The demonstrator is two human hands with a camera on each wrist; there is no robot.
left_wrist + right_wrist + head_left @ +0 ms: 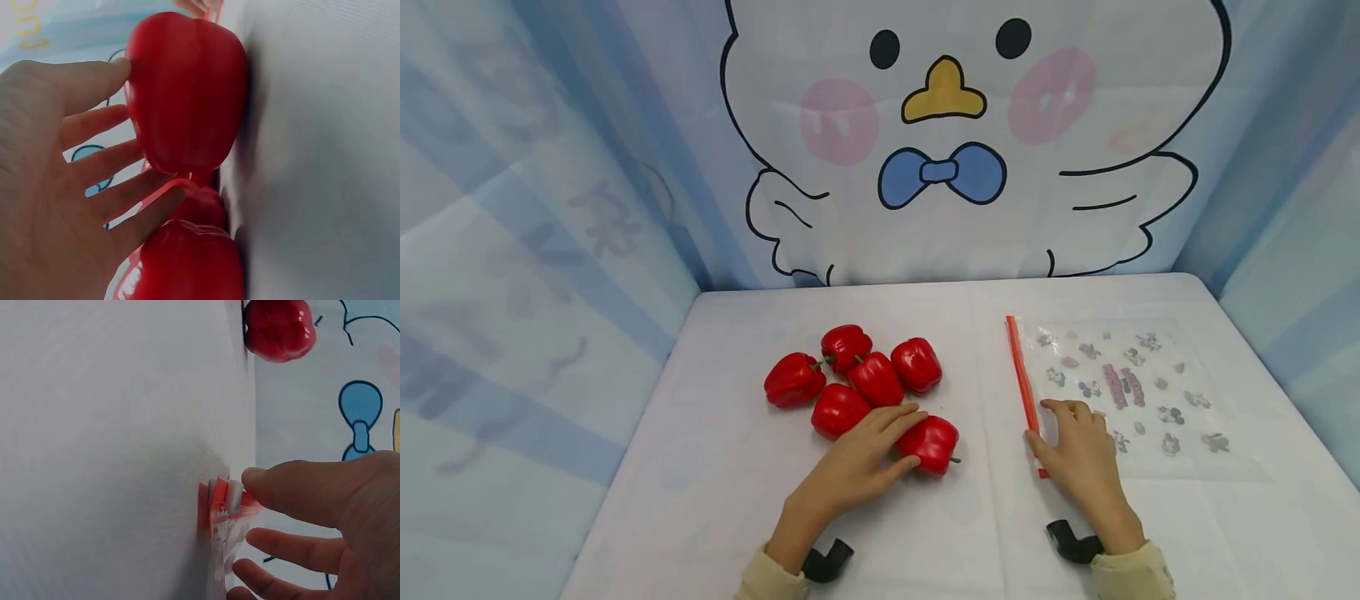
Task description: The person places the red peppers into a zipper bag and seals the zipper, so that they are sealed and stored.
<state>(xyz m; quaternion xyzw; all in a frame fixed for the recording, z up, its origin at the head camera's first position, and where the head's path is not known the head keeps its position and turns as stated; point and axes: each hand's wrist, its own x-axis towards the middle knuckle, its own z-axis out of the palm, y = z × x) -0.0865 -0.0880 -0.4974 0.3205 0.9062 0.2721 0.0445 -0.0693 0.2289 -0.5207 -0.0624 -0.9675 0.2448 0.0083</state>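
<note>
My left hand (867, 457) reaches around the near side of a red bell pepper (932, 444) with a green stem. In the left wrist view, the thumb and the nearly straight fingers (103, 159) meet one side of this pepper (187, 94). It stays on the table. My right hand (1078, 450) lies over the left part of a clear printed zip bag (1157, 400) with a red zip edge (1021, 367). Its thumb (294, 487) is beside the end of that red edge, and the fingers are spread, not curled round the bag.
Several more red bell peppers (876, 379) lie clustered beyond my left hand. Everything stands on a white-covered table (700, 500). A printed curtain (940, 233) rises behind it. Black curved pieces (827, 561) show near both wrists.
</note>
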